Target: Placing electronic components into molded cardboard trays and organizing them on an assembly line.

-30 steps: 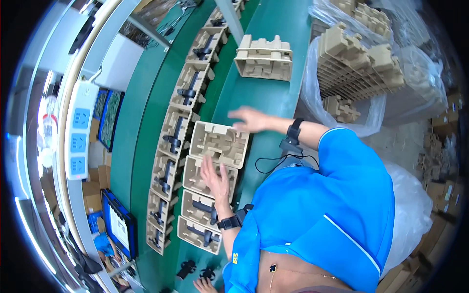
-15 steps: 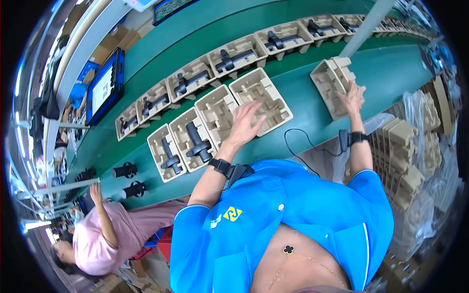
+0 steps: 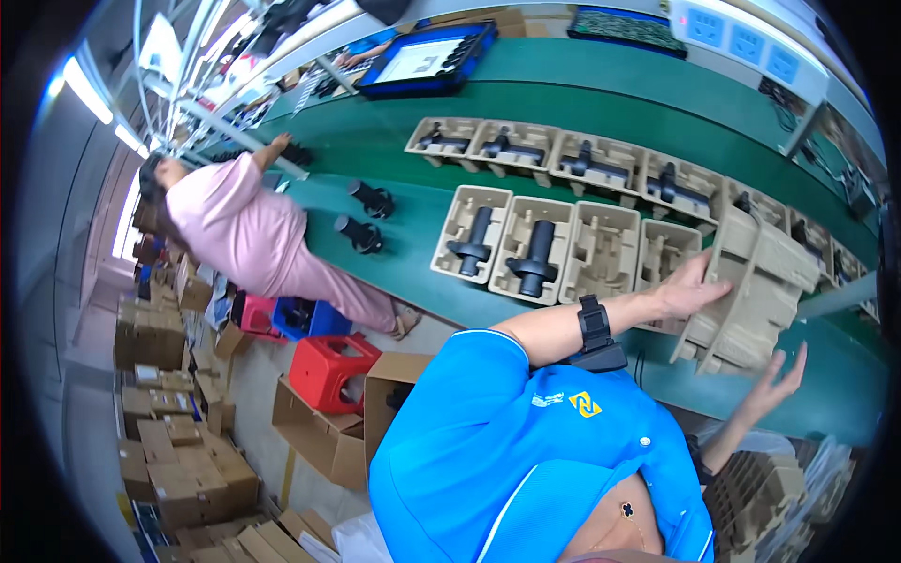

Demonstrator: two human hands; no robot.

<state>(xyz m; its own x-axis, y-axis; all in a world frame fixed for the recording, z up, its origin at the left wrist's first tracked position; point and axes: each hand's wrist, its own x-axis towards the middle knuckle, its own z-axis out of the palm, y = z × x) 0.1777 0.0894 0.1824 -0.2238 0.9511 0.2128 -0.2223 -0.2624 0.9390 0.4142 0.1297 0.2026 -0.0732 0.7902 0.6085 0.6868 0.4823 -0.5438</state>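
A stack of tan pulp trays (image 3: 755, 281) is tilted up off the green belt (image 3: 394, 164) at the right. My left hand (image 3: 690, 286), with a black wrist device, presses its fingers against the stack's left side and holds it. My right hand (image 3: 779, 380) is spread open just below the stack's lower edge and I cannot tell if it touches. Beside the stack lie two empty pulp trays (image 3: 605, 251), and further left two trays each hold a black tool (image 3: 537, 249).
A far row of filled trays (image 3: 587, 159) runs along the belt. A co-worker in pink (image 3: 244, 230) stands at the left near two loose black tools (image 3: 366, 216). A red stool (image 3: 328, 366), cardboard boxes (image 3: 160, 413) and spare pulp trays (image 3: 760, 488) are on the floor.
My left hand left the empty trays and moved right onto the tray stack. The stack has tipped up off the belt, and my right hand slid from its top to below it.
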